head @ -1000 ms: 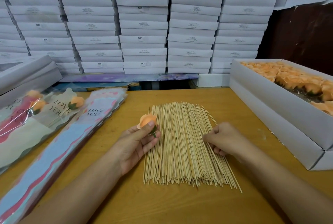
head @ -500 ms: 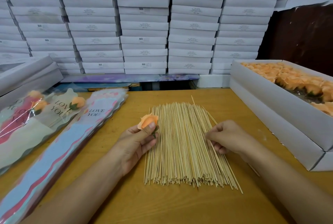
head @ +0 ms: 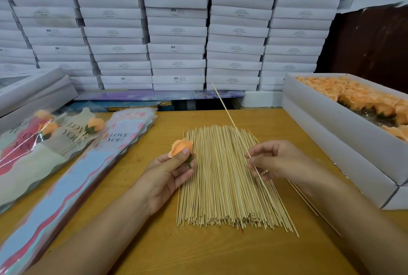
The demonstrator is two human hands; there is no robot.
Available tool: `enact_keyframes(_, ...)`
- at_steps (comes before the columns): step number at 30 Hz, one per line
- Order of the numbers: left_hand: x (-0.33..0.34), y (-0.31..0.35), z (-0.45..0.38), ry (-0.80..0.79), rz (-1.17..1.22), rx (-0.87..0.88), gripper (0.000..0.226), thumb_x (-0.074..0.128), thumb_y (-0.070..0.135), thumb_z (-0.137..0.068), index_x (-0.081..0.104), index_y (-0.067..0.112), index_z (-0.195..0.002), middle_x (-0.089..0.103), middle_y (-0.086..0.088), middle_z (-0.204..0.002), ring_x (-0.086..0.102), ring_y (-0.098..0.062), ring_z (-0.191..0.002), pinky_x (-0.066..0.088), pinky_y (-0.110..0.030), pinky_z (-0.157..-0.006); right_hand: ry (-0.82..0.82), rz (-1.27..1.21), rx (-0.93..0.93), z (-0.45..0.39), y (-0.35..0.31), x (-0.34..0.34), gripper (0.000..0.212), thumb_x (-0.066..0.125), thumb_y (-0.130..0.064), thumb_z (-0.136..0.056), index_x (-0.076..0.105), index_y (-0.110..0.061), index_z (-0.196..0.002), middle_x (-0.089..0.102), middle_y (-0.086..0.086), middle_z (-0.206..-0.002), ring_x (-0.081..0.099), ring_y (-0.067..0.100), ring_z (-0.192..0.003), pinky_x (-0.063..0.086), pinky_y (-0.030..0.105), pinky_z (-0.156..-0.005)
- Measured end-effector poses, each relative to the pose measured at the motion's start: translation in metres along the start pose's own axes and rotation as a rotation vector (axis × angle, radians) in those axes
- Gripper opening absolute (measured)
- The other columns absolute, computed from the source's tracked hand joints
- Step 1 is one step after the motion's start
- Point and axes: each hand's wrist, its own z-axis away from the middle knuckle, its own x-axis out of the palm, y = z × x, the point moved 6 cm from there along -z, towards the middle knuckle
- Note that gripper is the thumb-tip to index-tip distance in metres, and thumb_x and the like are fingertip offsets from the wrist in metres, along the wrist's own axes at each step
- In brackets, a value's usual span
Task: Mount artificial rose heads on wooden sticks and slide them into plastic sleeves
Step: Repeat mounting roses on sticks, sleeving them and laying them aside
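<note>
My left hand (head: 167, 175) grips an orange rose head (head: 180, 148) with a green base, just left of the stick pile. Between thumb and fingers, my right hand (head: 273, 162) pinches a single wooden stick (head: 229, 117) that slants up and away over the heap, its far tip raised above the table. The pile of wooden sticks (head: 220, 182) lies flat in the table's middle. A stack of "LOVE YOU" plastic sleeves (head: 72, 177) lies at the left, and beside it are finished sleeved roses (head: 44, 142).
A white box of orange rose heads (head: 353, 100) stands at the right on another white box (head: 344, 164). White cartons (head: 176, 31) are stacked like a wall behind the wooden table (head: 198, 252). Grey box lids (head: 33, 91) lean at the far left.
My right hand has picked one stick out of the pile and lifted it, its far end swinging upward. The left hand has stayed put with the rose head.
</note>
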Motion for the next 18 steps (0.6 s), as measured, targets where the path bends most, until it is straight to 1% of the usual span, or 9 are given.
enact_keyframes(3, 0.001, 0.000, 0.000, -0.002, 0.012, 0.004, 0.038, 0.079, 0.016, -0.070, 0.071, 0.001, -0.104, 0.075, -0.016, -0.102, 0.073, -0.016, -0.074, 0.062, -0.026, -0.068, -0.008, 0.002, -0.008, 0.001, -0.001, 0.001, 0.015, 0.067, -0.005, -0.092, 0.070, -0.009, -0.106, 0.077, 0.005, -0.085, 0.071, 0.012, -0.071, 0.056, 0.025, -0.061)
enact_keyframes(7, 0.000, 0.001, -0.001, -0.021, 0.047, -0.007, 0.019, 0.077, 0.016, -0.073, 0.078, 0.003, -0.087, 0.075, -0.018, -0.101, 0.074, -0.018, -0.077, 0.062, -0.028, -0.072, -0.025, -0.006, -0.028, 0.003, -0.005, -0.001, 0.016, 0.066, -0.004, -0.093, 0.071, -0.011, -0.106, 0.077, 0.006, -0.085, 0.070, 0.013, -0.070, 0.055, 0.024, -0.059)
enact_keyframes(8, 0.000, 0.002, -0.002, -0.019, 0.058, -0.008, 0.017, 0.076, 0.016, -0.074, 0.080, 0.003, -0.084, 0.075, -0.019, -0.101, 0.074, -0.018, -0.078, 0.063, -0.028, -0.072, -0.029, -0.005, -0.038, 0.005, -0.007, -0.003, 0.017, 0.065, -0.004, -0.093, 0.072, -0.013, -0.106, 0.076, 0.006, -0.085, 0.070, 0.013, -0.069, 0.054, 0.023, -0.058)
enact_keyframes(10, -0.002, 0.005, -0.004, -0.007, 0.077, 0.008, 0.014, 0.075, 0.017, -0.075, 0.081, 0.005, -0.078, 0.075, -0.019, -0.100, 0.075, -0.019, -0.080, 0.063, -0.027, -0.067, -0.020, 0.032, -0.055, 0.007, -0.010, -0.009, 0.019, 0.064, -0.005, -0.093, 0.074, -0.017, -0.104, 0.077, 0.005, -0.084, 0.070, 0.013, -0.069, 0.054, 0.021, -0.057)
enact_keyframes(11, -0.003, 0.007, -0.006, 0.005, 0.093, 0.021, 0.016, 0.074, 0.018, -0.076, 0.081, 0.004, -0.079, 0.076, -0.019, -0.099, 0.076, -0.019, -0.080, 0.063, -0.025, -0.064, -0.006, 0.077, -0.064, 0.008, -0.011, -0.012, 0.019, 0.064, -0.005, -0.093, 0.074, -0.019, -0.102, 0.077, 0.003, -0.084, 0.070, 0.012, -0.069, 0.054, 0.019, -0.058)
enact_keyframes(13, -0.005, 0.011, -0.009, 0.044, 0.151, 0.041, 0.024, 0.074, 0.018, -0.077, 0.076, -0.001, -0.091, 0.076, -0.020, -0.099, 0.077, -0.019, -0.080, 0.063, -0.025, -0.063, 0.017, 0.176, -0.087, 0.007, -0.012, -0.015, 0.016, 0.066, -0.008, -0.093, 0.075, -0.020, -0.098, 0.077, -0.002, -0.082, 0.071, 0.009, -0.071, 0.055, 0.017, -0.059)
enact_keyframes(15, -0.006, 0.014, -0.013, 0.069, 0.194, 0.054, 0.033, 0.074, 0.019, -0.077, 0.070, -0.003, -0.101, 0.076, -0.020, -0.099, 0.077, -0.020, -0.080, 0.063, -0.026, -0.062, 0.023, 0.218, -0.108, 0.006, -0.012, -0.013, 0.011, 0.069, -0.013, -0.092, 0.078, -0.019, -0.091, 0.076, -0.001, -0.079, 0.069, 0.008, -0.068, 0.055, 0.018, -0.060)
enact_keyframes(18, -0.007, 0.018, -0.018, 0.081, 0.205, 0.073, 0.039, 0.076, 0.022, -0.074, 0.069, -0.003, -0.103, 0.076, -0.020, -0.099, 0.077, -0.019, -0.079, 0.063, -0.025, -0.062, -0.022, 0.251, -0.123, 0.005, -0.010, -0.008, 0.012, 0.070, -0.017, -0.092, 0.079, -0.015, -0.085, 0.072, 0.001, -0.070, 0.062, 0.009, -0.062, 0.052, 0.021, -0.060)
